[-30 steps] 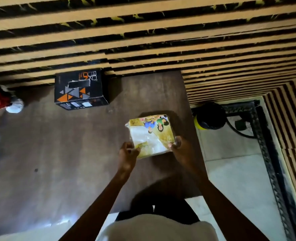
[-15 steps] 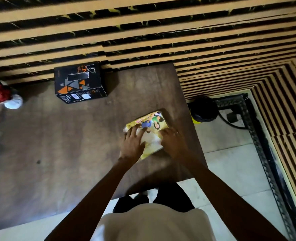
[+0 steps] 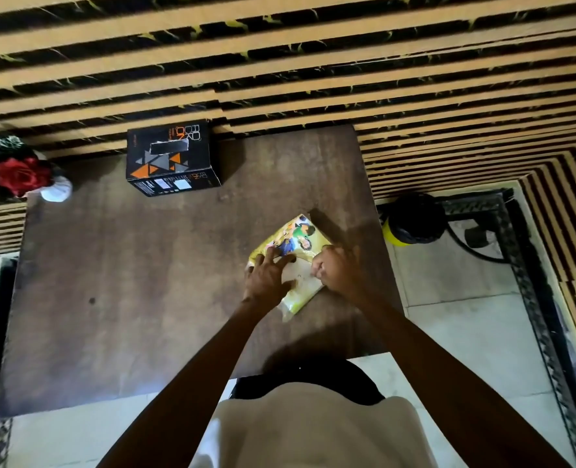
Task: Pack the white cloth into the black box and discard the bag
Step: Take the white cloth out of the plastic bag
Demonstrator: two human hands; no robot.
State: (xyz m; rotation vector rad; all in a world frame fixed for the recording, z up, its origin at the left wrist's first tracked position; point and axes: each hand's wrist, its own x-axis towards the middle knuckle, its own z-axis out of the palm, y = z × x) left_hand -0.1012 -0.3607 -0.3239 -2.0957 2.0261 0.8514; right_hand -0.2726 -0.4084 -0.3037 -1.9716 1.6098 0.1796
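The bag (image 3: 291,261), lifted a second ago, is now lying on the table (image 3: 128,282); the left hand (image 3: 268,280) is pressing it flat, open-palmed; the right hand (image 3: 335,270) is pinching its edge, likely opening it.

left hand (image 3: 268,280) and right hand (image 3: 337,273) cover the middle of the yellow printed bag (image 3: 293,244), so the white cloth inside shows only as a pale patch between them, and whether the right hand is pinching the bag can't be told. print on the black box (image 3: 171,160) too small to read. red flowers (image 3: 13,177) cut off by the left edge.
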